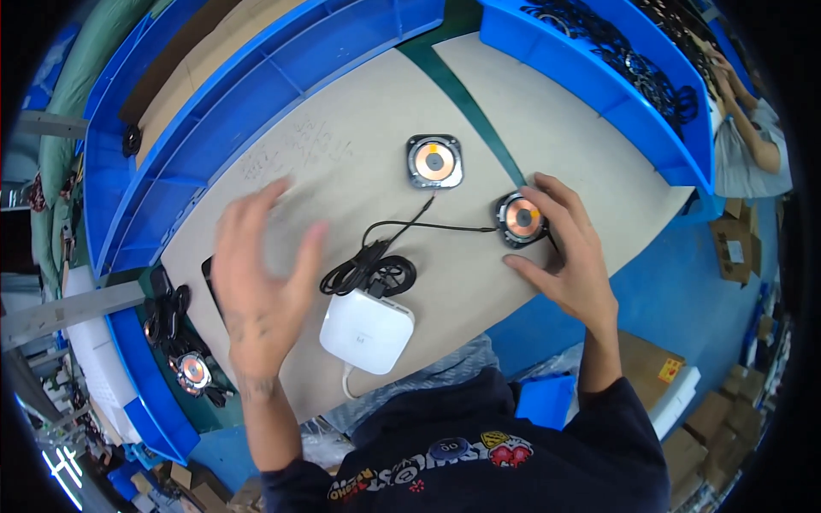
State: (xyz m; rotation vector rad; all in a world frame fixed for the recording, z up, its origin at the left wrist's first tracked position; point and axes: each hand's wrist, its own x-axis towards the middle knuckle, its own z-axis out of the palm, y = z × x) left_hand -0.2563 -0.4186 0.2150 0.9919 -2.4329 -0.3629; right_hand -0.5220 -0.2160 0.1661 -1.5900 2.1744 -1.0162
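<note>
My right hand (569,244) has its fingers and thumb around a square wireless charging pad (516,224) with a copper coil showing, which lies on the table. A black cable (440,225) runs into the pad's left side. My left hand (265,274), slightly blurred, is raised over the left of the table, fingers spread and nothing in it. Farther back lies a second charging pad (434,161), its orange coil face up, with another cable plug just below it. Both cables lead to a black coil of cord beside a white USB charging hub (368,332).
A long blue bin (282,77) lines the far left edge, and a blue bin (590,85) of black cables stands far right. Left of me a blue tray holds cables and another pad (193,371). A dark flat object (212,286) lies partly behind my left hand. Another person (753,145) works far right.
</note>
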